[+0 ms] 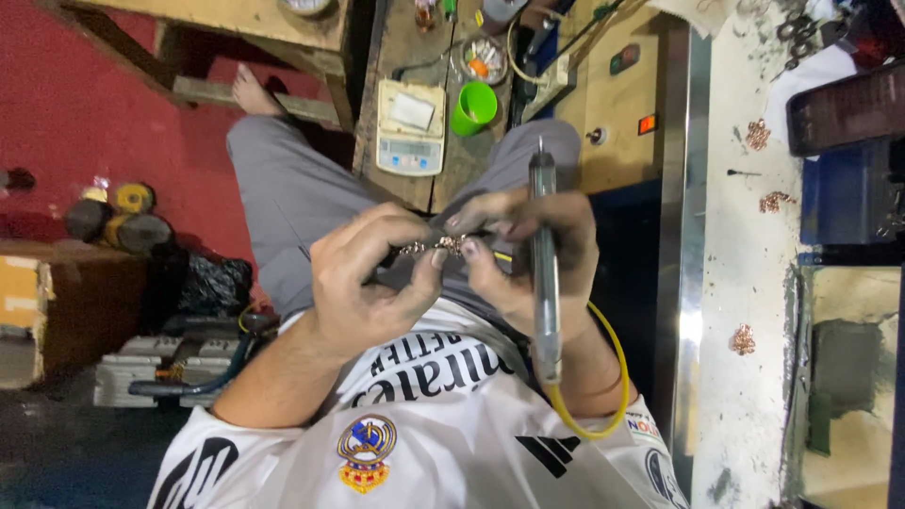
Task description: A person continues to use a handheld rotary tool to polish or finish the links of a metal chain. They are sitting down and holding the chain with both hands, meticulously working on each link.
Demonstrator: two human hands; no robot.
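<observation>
My left hand (363, 283) pinches a small silvery chain piece (436, 246) between thumb and fingers, above my lap. My right hand (514, 259) meets it from the right; its fingertips touch the same chain piece. That hand also grips a slim metal pen-shaped tool (544, 283), which stands upright in the view with its thin tip pointing away from me. A yellow hose (608, 396) loops from the tool's lower end around my right wrist. Both hands are dark with grime. Fingers cover most of the chain piece.
Beyond my knees, a wooden bench holds a white digital scale (411, 127), a green cup (474, 106) and a small dish. A white worktop (745, 264) on the right carries copper-coloured clusters (757, 134). Red floor (85, 113) and round tins (123, 221) lie to the left.
</observation>
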